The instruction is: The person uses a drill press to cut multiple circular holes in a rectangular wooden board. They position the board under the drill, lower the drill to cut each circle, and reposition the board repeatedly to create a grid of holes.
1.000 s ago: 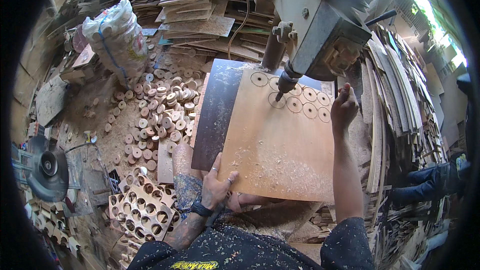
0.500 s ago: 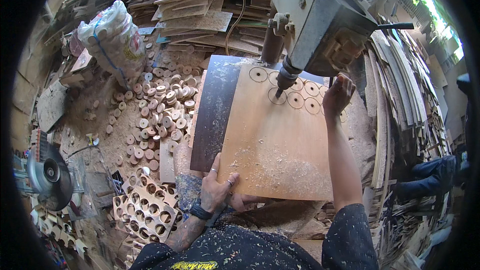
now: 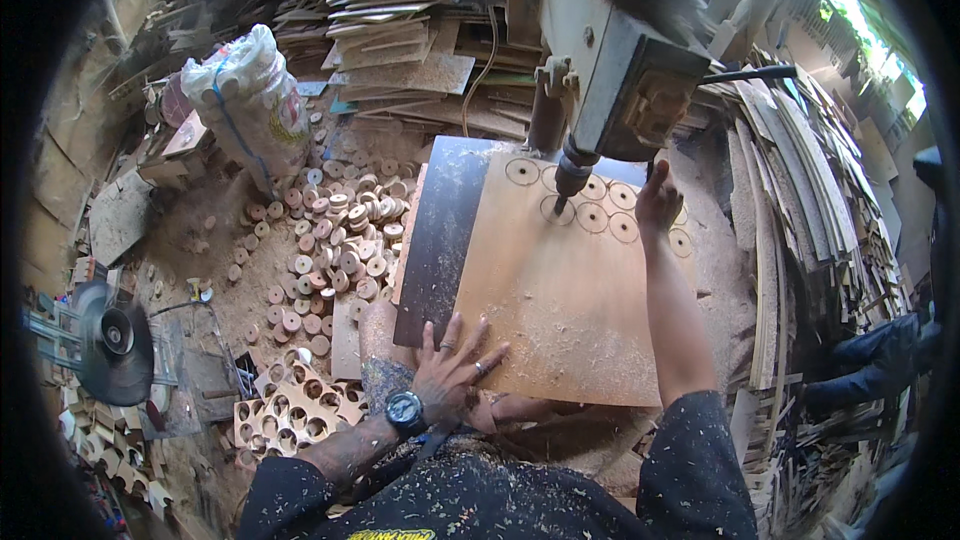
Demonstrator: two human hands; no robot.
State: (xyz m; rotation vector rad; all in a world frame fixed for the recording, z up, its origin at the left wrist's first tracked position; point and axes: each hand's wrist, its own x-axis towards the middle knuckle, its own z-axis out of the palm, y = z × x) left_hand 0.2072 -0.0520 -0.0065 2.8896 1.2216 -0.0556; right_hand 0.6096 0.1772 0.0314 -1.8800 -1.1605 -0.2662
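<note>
Tan board [image 3: 565, 305] bears rings [image 3: 584, 211], left hand [image 3: 450, 372] splayed atop, right hand [image 3: 657, 203] curled, grip unclear.

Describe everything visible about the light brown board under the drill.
The light brown board looks like a flat, smooth wooden sheet, roughly rectangular. Ring-shaped cuts, several with dark centre holes, cover its far part; pale shavings litter the near part. It overlaps a dark sheet showing along its left. The left hand spreads over its near left corner; the drill bit points into one ring.

Dark panel [image 3: 443, 240] under plywood [image 3: 575, 300], discs [image 3: 348, 262] on floor [image 3: 232, 295]
</note>
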